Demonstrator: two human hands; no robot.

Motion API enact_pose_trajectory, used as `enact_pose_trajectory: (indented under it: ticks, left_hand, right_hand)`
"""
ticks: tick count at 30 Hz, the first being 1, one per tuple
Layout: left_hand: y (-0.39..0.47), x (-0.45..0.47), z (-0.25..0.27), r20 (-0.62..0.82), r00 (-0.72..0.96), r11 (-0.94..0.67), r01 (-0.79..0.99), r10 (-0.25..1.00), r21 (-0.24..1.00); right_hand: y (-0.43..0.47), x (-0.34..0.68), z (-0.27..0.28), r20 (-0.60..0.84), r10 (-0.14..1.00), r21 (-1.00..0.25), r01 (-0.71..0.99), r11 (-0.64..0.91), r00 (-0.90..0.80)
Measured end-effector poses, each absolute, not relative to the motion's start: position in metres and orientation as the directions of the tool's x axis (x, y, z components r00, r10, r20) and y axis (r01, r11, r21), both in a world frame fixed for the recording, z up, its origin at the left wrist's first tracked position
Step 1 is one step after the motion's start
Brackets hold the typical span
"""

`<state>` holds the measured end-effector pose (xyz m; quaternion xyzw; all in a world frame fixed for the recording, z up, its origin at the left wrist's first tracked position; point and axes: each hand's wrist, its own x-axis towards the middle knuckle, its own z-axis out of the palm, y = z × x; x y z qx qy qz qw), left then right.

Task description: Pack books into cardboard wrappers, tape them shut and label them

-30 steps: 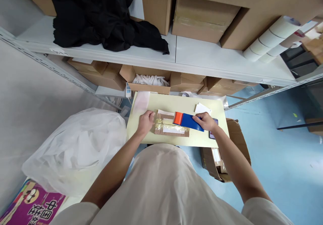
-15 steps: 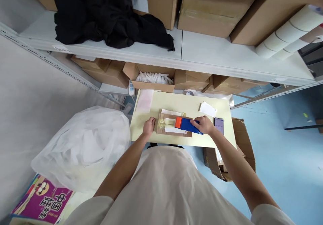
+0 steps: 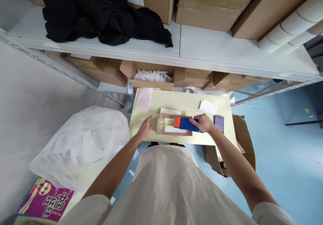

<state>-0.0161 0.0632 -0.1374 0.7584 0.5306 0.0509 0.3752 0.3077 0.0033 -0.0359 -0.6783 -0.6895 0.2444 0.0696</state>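
A small flat cardboard box [image 3: 161, 129] with white paper on it lies near the front edge of the cream table [image 3: 176, 98]. Yellowish clear tape [image 3: 162, 121] covers its left end, and a strip runs right toward a blue tape dispenser [image 3: 188, 124] with an orange front. My right hand [image 3: 204, 123] is closed around the dispenser's right end, holding it over the box. My left hand [image 3: 145, 128] is just left of the box, apart from it, with fingers loosely extended and nothing seen in them.
White cards [image 3: 208, 107] and a phone [image 3: 219, 124] lie on the table's right; a pale pink sheet [image 3: 143, 99] is at its back left. Behind stands a shelf [image 3: 151, 57] with cartons. A large white plastic bag [image 3: 83, 144] is on the left, an open carton [image 3: 243, 137] on the right.
My left hand has come off the box's left end and moved slightly left, its fingers opening. My right hand and the tape dispenser stay nearly in place. The view has shifted slightly.
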Motion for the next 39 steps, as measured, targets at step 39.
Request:
enact_pose_trajectory:
  ticks: [39]
  left_hand:
    - [0.047, 0.162, -0.104, -0.21, 0.853, -0.828, 0.516, 0.477, 0.219]
  right_hand:
    - [0.009, 0.425, -0.113, -0.41, 0.884, -0.588, 0.806, -0.068, -0.224]
